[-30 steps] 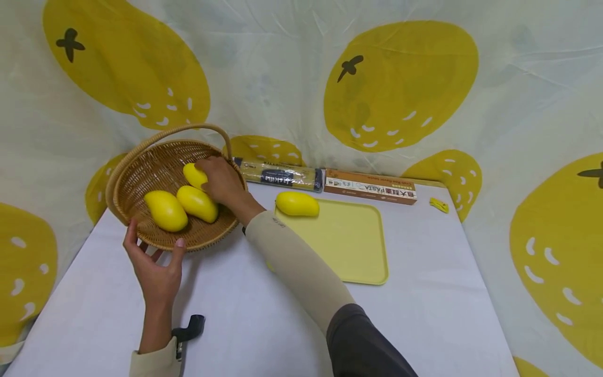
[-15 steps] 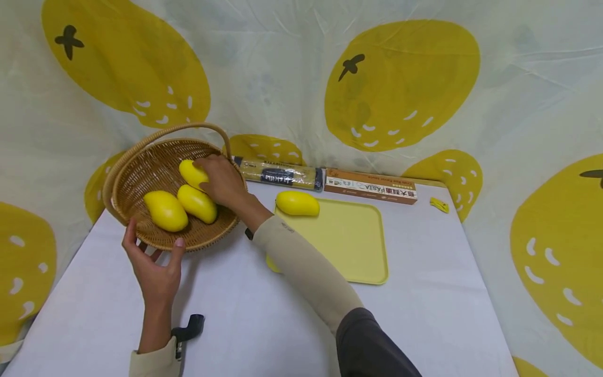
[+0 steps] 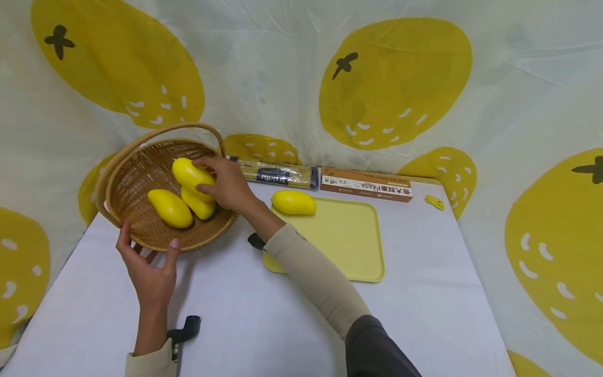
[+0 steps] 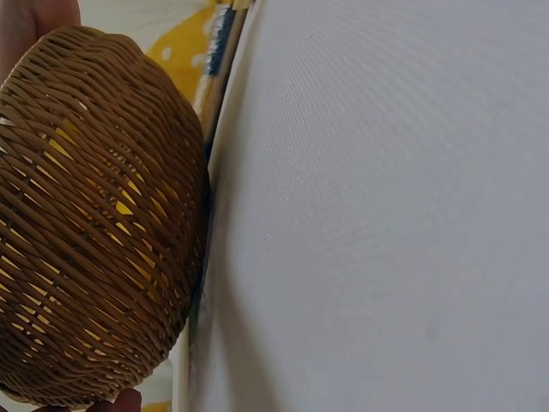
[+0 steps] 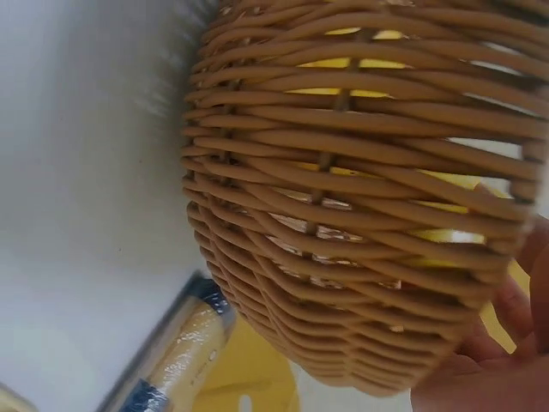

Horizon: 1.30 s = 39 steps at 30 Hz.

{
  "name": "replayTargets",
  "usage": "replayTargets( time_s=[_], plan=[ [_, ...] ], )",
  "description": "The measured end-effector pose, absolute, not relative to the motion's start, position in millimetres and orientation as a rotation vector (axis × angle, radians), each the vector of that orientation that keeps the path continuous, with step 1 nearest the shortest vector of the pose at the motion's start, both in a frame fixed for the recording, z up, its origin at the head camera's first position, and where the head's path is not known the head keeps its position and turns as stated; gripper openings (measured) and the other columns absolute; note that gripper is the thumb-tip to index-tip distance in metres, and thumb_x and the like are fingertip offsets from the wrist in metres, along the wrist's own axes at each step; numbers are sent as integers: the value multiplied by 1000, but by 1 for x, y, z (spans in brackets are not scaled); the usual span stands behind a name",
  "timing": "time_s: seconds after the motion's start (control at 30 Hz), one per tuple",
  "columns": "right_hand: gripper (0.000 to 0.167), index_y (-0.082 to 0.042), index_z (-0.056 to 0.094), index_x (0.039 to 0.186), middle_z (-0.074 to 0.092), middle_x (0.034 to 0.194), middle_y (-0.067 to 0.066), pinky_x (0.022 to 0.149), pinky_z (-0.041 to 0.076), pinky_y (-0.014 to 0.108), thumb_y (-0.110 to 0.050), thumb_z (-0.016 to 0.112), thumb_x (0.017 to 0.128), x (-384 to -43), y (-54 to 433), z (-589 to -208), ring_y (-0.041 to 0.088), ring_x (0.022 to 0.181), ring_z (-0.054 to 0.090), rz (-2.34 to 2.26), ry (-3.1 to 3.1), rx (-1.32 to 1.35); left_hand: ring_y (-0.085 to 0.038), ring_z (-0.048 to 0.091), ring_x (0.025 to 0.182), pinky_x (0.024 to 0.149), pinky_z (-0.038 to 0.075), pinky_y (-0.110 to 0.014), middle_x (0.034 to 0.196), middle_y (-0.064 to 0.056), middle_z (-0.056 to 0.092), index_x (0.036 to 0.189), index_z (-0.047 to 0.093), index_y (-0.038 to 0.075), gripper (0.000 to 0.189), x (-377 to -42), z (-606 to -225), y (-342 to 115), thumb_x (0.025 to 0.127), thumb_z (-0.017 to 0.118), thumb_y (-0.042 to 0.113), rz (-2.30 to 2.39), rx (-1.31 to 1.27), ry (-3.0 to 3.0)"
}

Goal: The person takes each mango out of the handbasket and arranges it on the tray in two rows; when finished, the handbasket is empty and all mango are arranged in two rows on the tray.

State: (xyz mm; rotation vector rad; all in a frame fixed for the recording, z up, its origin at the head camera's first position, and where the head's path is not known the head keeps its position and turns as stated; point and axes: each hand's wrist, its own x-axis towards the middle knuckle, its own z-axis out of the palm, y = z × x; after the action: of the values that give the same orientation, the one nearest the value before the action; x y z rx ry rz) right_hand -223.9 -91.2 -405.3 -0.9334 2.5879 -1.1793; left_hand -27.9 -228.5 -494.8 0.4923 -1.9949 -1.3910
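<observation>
Mango (image 3: 190, 173) pinched in right hand (image 3: 229, 183), long axis slanting left-to-right, above basket (image 3: 141, 230) whose near rim left hand (image 3: 149, 269) grips.

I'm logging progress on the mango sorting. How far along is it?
Done: one mango lies on the yellow tray. In hand: the right hand grips another mango over the basket, which the left hand holds. Left: two mangoes inside.
</observation>
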Motion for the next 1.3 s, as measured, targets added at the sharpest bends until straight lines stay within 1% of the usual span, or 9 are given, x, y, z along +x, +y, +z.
replayTargets(
  time_s=[0.2,0.4,0.57,0.67,0.87,0.97,1.1,1.3],
  plan=[
    [53,-20,66,145,66,146,-5,105,53,22,-20,82,94,-215,-77,-400,10,126,64,-1385,2474,-877,-27,44,142,100,46,-24,171,2,30,166,25,25,97,-27,-495,-229,88,81,16,-1389,479,-1999],
    [52,-19,67,143,68,142,-6,102,52,17,-19,83,93,-209,-60,-396,8,122,65,-1472,2431,-869,-27,45,142,99,46,-24,171,3,30,166,25,26,97,-27,-496,-230,87,81,16,-1395,485,-1997],
    [52,-18,68,142,69,141,-3,100,53,16,-17,83,93,-203,-46,-391,9,121,66,-1549,2384,-867,-28,45,143,99,47,-25,171,3,29,166,25,26,97,-27,-496,-231,88,80,16,-1403,494,-1993],
    [51,-16,68,141,70,139,-1,101,54,19,-15,83,92,-200,-38,-389,11,120,67,-1621,2334,-858,-29,45,144,101,46,-25,171,2,29,166,25,26,97,-28,-497,-232,88,80,15,-1408,500,-1990],
    [50,-16,68,142,69,139,-1,107,54,30,-16,82,94,-195,-20,-384,12,120,67,-1691,2286,-854,-29,45,143,100,47,-26,171,2,29,166,25,26,97,-28,-498,-232,88,81,15,-1404,494,-1992],
    [50,-16,68,142,69,140,0,107,54,31,-15,82,94,-193,-11,-384,13,121,67,-1717,2268,-864,-28,45,143,100,47,-26,171,2,30,166,25,26,97,-29,-499,-233,88,81,16,-1402,495,-1994],
    [51,-14,68,142,69,142,2,105,55,29,-14,82,93,-193,2,-385,14,121,68,-1763,2241,-882,-27,45,142,101,47,-25,171,3,30,166,25,26,96,-28,-499,-233,88,80,16,-1400,511,-1995],
    [52,-11,68,141,69,142,6,105,57,35,-10,83,92,-193,22,-390,21,122,69,-1834,2210,-876,-26,45,142,100,46,-24,171,3,31,166,25,26,96,-27,-497,-231,89,80,16,-1398,509,-1996]
  ],
)
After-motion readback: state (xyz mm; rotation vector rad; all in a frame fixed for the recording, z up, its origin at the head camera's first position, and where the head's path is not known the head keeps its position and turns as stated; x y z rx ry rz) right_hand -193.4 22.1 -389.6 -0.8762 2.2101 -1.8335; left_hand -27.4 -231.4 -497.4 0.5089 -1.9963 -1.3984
